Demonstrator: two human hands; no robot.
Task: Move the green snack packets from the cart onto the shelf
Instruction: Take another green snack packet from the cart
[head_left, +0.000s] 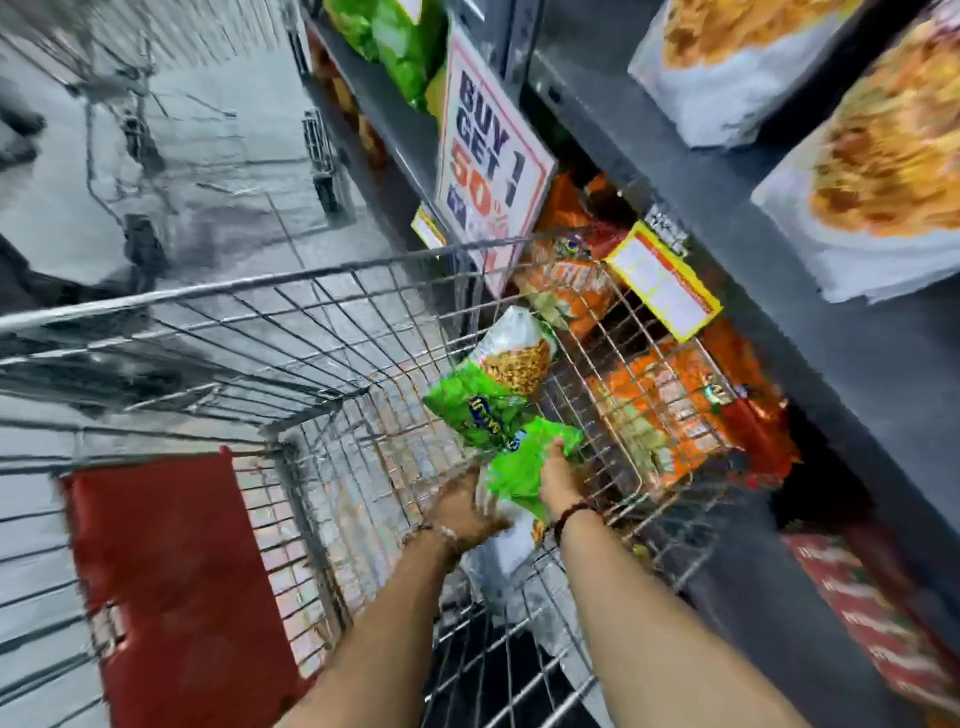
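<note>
Two green snack packets lie inside the wire cart (291, 291). The upper green packet (488, 395) leans against the cart's right wall, its white top with a snack picture pointing up. A second green packet (524, 467) is below it, between my hands. My right hand (558, 475) grips this lower packet at its right edge. My left hand (465, 506) is blurred and pressed against the packet's left side. The grey shelf (691, 171) stands to the right of the cart, with more green packets (395, 41) on an upper level at the back.
A red child-seat flap (176, 587) closes the cart's near left. Orange snack packets (670, 405) fill the lower shelf behind the cart's wire side. A "Buy 1 Get 1 50%" sign (488, 166) and a yellow price tag (665, 280) hang off the shelf edge. White noodle packets (857, 182) sit higher.
</note>
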